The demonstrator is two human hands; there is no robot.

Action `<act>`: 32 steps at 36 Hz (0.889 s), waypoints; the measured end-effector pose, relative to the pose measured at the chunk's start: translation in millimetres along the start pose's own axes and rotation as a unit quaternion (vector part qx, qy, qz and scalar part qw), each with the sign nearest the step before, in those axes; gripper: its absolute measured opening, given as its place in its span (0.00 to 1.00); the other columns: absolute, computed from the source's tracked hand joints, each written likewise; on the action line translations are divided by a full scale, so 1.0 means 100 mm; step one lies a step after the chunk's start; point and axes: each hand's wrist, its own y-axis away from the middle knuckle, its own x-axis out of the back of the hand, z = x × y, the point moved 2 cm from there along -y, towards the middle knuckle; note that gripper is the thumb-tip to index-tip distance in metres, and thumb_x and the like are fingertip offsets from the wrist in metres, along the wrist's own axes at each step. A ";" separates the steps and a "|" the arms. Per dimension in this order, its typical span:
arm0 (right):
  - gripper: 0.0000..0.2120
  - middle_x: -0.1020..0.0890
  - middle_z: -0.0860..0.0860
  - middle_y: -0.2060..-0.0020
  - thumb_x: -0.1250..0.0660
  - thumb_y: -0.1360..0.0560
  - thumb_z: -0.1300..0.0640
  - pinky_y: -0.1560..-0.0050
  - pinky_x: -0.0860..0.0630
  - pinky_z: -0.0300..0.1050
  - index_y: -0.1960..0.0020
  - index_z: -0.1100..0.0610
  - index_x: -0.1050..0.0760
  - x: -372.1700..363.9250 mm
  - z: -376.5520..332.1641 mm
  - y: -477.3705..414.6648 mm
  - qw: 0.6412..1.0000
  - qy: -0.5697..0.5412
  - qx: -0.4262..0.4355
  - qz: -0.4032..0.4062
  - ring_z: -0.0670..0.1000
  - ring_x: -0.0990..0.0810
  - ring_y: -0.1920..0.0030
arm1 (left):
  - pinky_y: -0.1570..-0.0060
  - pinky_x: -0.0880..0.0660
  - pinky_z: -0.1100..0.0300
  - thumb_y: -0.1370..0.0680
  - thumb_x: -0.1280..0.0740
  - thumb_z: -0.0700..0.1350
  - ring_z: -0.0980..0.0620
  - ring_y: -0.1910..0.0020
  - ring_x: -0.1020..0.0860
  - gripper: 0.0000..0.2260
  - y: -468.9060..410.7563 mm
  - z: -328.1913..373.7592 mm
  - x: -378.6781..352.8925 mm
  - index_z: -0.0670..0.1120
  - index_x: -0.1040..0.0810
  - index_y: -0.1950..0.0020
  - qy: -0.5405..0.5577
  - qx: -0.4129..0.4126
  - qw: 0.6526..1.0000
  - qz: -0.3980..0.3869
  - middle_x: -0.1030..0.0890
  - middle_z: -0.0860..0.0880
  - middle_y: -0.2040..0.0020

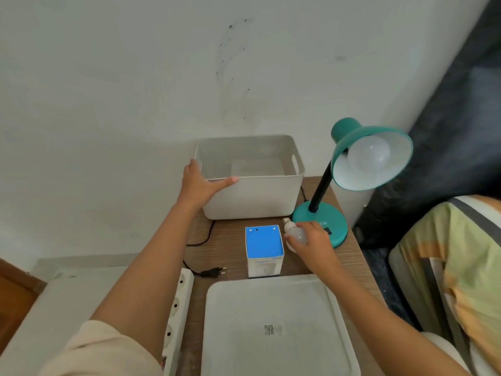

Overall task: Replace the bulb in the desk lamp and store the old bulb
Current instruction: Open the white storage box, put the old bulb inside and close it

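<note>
Left hand (199,185) spread flat against the near-left corner of the white bin (252,180), thumb along its rim, gripping nothing. Right hand (314,240) wraps 1 loose bulb (294,232) on the bench (233,237), screw cap pointing at the bin, just beside the blue box (264,249). Teal lamp (352,169) (1 bulb seated in its shade) stands right; white lid (279,327) lies nearest

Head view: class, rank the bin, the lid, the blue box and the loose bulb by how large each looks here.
1. Lid, though it lies nearest the camera, so its lead over the bin is unsure.
2. Bin.
3. Blue box.
4. Loose bulb.
</note>
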 end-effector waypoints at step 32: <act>0.19 0.19 0.61 0.52 0.33 0.27 0.48 0.61 0.30 0.46 0.48 0.63 0.22 0.24 -1.22 -1.52 0.993 -0.032 0.088 -0.066 0.54 0.24 0.57 | 0.33 0.33 0.50 0.44 0.25 0.69 0.50 0.29 0.36 0.56 -0.05 -0.14 -0.07 0.51 0.47 0.24 0.061 -0.009 0.998 0.007 0.39 0.49 0.28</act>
